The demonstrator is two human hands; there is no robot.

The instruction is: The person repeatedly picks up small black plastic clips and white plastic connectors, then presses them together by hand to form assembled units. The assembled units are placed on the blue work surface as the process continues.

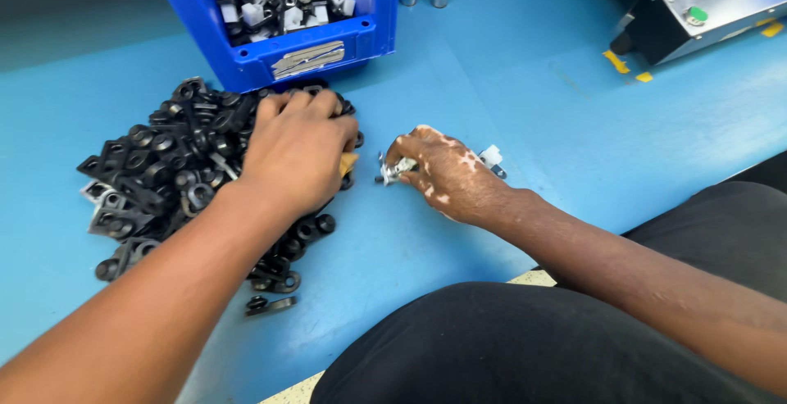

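Head view: blue bin (246, 64) behind parts heap (164, 183).

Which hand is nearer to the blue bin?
The left hand. It rests on the black parts pile just below the blue bin; the right hand lies farther right, holding a small metal part.

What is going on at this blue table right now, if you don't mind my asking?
A person seated at a blue table is handling small parts with both bare hands. The left hand rests palm down on a pile of black plastic pieces. The right hand pinches a small metal part at its fingertips, with a small white piece lying just behind it. A blue bin holding black and white parts stands above the pile.
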